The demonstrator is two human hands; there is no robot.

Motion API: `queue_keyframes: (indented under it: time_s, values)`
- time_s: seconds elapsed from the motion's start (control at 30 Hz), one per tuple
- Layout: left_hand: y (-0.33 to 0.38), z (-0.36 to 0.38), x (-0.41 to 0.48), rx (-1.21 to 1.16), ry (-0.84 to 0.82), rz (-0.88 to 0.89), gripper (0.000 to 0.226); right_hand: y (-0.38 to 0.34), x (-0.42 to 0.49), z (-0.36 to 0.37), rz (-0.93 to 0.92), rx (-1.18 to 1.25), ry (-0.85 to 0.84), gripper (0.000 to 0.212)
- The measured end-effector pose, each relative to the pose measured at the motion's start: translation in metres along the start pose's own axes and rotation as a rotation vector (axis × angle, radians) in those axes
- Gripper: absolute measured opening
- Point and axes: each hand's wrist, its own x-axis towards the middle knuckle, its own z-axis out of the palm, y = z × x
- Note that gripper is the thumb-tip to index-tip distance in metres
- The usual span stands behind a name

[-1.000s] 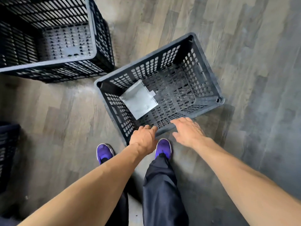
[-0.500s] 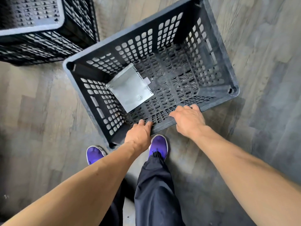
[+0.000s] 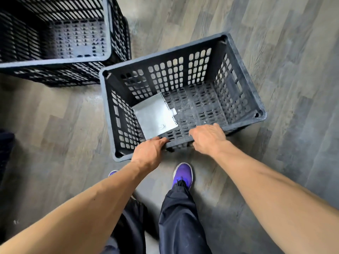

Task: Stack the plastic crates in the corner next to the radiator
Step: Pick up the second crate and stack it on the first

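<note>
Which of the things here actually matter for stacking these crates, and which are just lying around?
For the job:
- held crate, gripped at its near rim by the left hand and right hand
- second crate, on the floor beyond it

Lying about:
- grey sheet inside the held crate
- dark object at the left edge, too cropped to identify

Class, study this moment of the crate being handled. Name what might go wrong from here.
The left grip and right grip both hold the crate by its near rim only, so the far end may sag and slip free.
The grey sheet lying inside may slide when it tilts.
The purple shoe is close below that rim; a drop might hit it.
</note>
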Motion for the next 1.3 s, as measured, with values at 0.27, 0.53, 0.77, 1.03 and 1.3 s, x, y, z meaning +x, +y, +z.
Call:
queue_keyframes:
  time_s: [0.27, 0.53, 0.77, 1.03, 1.3]
  values:
    - [-0.012, -0.062, -0.039, 0.104, 0.064, 0.023, 0.029, -0.027, -0.038, -0.051, -0.035, 0.025, 0.067, 0.030]
    - [-0.029, -0.076, -0.114, 0.161, -0.034, 0.029, 0.028, -0.077, -0.098, -0.048, -0.075, 0.118, -0.036, 0.030]
    - [-0.036, -0.124, -0.191, 0.075, -0.092, -0.034, 0.023, -0.110, -0.157, -0.088, -0.128, 0.155, -0.065, 0.031]
    - [-0.039, -0.173, -0.291, 0.009, 0.053, -0.092, 0.017, -0.158, -0.224, -0.154, -0.248, 0.037, 0.009, 0.035]
    - [-0.087, -0.216, -0.376, -0.037, 0.211, -0.130, 0.021, -0.240, -0.259, -0.214, -0.365, -0.183, 0.099, 0.027]
